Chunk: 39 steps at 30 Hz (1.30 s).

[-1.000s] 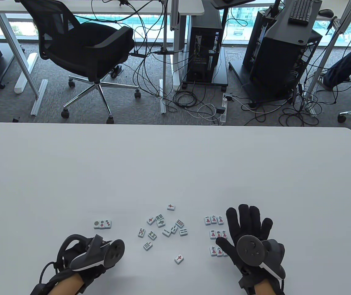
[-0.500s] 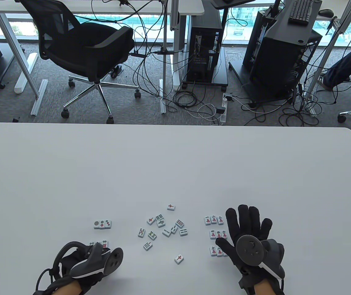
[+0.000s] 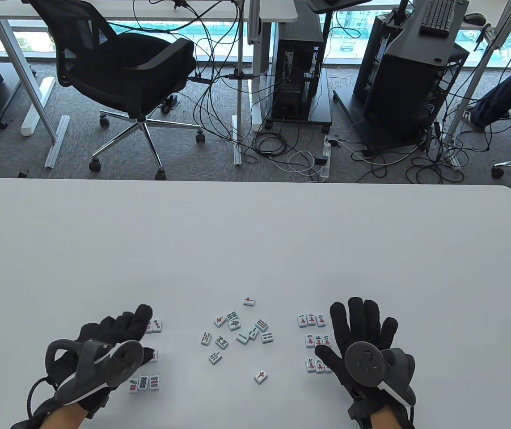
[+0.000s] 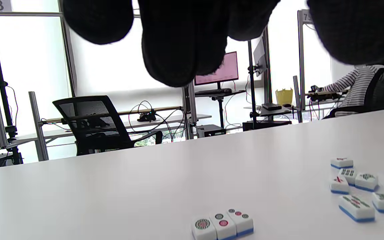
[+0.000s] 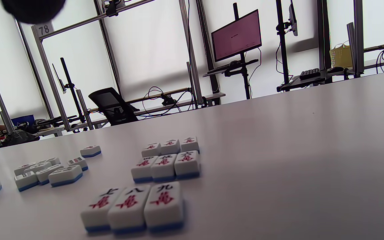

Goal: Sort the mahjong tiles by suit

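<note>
Mahjong tiles (image 3: 237, 333) lie scattered near the table's (image 3: 255, 232) near edge, between two sorted groups. Right hand (image 3: 360, 339) rests flat, fingers spread, beside the character tiles (image 5: 163, 165) (three rows of three). Left hand (image 3: 112, 339) hovers over the circle tiles (image 3: 144, 383), fingers relaxed, gripping nothing.

the white table (image 3: 255, 232) carries dot tiles (image 3: 144, 382) at seven o'clock, scattered bamboo tiles (image 3: 237, 331) at six, character tiles (image 3: 312, 341) at five.
</note>
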Motion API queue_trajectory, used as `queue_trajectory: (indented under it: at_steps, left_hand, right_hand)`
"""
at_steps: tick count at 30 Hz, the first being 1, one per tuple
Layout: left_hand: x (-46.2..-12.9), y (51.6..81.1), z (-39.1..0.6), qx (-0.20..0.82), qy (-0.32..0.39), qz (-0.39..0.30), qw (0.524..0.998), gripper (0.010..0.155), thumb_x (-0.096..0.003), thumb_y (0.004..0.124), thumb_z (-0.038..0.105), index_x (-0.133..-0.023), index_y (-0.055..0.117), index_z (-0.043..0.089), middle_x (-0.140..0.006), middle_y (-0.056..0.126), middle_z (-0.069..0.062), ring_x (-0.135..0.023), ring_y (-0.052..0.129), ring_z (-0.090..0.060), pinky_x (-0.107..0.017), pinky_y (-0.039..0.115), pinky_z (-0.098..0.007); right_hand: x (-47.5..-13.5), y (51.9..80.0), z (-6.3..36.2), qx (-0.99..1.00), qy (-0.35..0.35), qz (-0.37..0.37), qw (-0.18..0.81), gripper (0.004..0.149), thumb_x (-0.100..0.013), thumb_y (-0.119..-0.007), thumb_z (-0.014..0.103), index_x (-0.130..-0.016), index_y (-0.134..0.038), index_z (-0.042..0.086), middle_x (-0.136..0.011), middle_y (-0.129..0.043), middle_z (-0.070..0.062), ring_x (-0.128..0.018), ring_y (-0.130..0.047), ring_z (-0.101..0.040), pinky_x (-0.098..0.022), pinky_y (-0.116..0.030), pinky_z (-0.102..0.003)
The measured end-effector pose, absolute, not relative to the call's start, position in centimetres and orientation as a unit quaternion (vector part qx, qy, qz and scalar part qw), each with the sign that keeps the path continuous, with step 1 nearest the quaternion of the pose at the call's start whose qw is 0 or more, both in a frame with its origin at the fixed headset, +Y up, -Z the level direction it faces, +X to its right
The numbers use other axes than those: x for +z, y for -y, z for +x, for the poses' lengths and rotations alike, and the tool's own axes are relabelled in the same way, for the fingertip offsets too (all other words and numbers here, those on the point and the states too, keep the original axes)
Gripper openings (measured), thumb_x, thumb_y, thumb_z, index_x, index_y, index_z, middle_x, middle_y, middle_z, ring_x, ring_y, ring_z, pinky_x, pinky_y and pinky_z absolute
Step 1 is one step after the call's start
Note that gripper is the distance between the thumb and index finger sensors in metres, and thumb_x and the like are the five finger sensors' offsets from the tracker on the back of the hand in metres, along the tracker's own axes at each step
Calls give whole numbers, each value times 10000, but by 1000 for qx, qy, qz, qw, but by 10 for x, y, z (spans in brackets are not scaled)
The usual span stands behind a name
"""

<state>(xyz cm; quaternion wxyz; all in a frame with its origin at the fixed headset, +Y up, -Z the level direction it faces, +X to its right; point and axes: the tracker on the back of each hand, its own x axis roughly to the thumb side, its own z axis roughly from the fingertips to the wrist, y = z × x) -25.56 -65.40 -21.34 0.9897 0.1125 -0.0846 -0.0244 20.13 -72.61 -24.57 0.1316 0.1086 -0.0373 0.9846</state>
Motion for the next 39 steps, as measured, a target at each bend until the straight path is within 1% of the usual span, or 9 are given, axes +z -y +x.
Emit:
queue_trajectory:
  at_steps: [3, 7, 11, 14, 23, 28, 31, 33, 39]
  left_hand:
    - [-212, 648, -268, 33, 71, 143, 987, 888, -304, 754, 720, -1070, 448, 392, -1148, 546, 42, -1018, 731, -229, -691, 636, -535]
    - [-214, 657, -277, 66, 67, 155, 983, 941, -310, 685, 779, -1089, 288, 431, -1214, 254, 55, -1179, 396, -242, -804, 425, -603]
    - [-224, 678, -279, 81, 72, 124, 986, 973, -308, 629, 813, -1069, 137, 458, -1168, -21, 92, -1173, 51, -220, -817, 168, -614]
    - [-230, 694, -277, 71, 79, 110, 988, 981, -306, 603, 827, -1054, 83, 463, -1130, -104, 120, -1136, -71, -196, -796, 69, -597]
    - [-224, 709, -288, 51, 75, 104, 990, 974, -307, 583, 829, -1037, 47, 473, -1081, -175, 150, -1084, -176, -160, -768, -28, -564]
    - [-222, 706, -307, 112, 58, 119, 985, 966, -312, 597, 818, -1040, 63, 474, -1072, -183, 157, -1075, -190, -153, -764, -40, -557]
    - [-221, 704, -313, 133, 52, 119, 983, 959, -318, 600, 813, -1044, 72, 475, -1072, -182, 159, -1074, -190, -153, -763, -41, -556]
    - [-220, 702, -315, 141, 52, 125, 981, 954, -320, 599, 812, -1044, 77, 476, -1073, -180, 160, -1075, -188, -151, -764, -40, -556]
    - [-218, 699, -317, 157, 55, 134, 977, 944, -328, 603, 805, -1047, 86, 477, -1074, -178, 158, -1076, -184, -155, -764, -35, -558]
  right_hand:
    - [-246, 726, 201, 985, 37, 109, 129, 835, -456, -577, 640, -1070, -115, 314, -1139, -36, -115, -1006, 14, -415, -666, -97, -732]
    - [-246, 726, 201, 985, 36, 110, 127, 837, -455, -578, 641, -1071, -115, 312, -1139, -36, -114, -1006, 14, -415, -666, -96, -732]
    - [-245, 727, 199, 986, 35, 112, 121, 839, -454, -578, 642, -1071, -115, 311, -1139, -37, -116, -1005, 14, -416, -665, -97, -733]
    - [-245, 726, 199, 986, 36, 110, 118, 840, -453, -578, 642, -1071, -117, 310, -1139, -37, -116, -1005, 14, -416, -664, -97, -734]
    - [-246, 722, 190, 986, 52, 102, 117, 902, -438, -624, 656, -1081, -127, 266, -1151, -67, -129, -1024, -33, -438, -682, -144, -753]
    - [-254, 691, 176, 980, 117, 91, 136, 945, -416, -707, 646, -1097, -226, 200, -1165, -308, -157, -1038, -327, -479, -704, -445, -712]
    - [-269, 667, 159, 980, 123, 86, 133, 952, -406, -744, 626, -1090, -301, 133, -1099, -529, -178, -912, -631, -476, -613, -680, -583]
    - [-280, 657, 143, 981, 118, 86, 131, 943, -403, -764, 609, -1080, -360, 92, -1023, -645, -202, -756, -810, -407, -502, -786, -478]
    - [-311, 669, 71, 991, 53, 85, 84, 851, -397, -799, 562, -1013, -551, 30, -749, -883, -174, -374, -960, -247, -220, -844, -307]
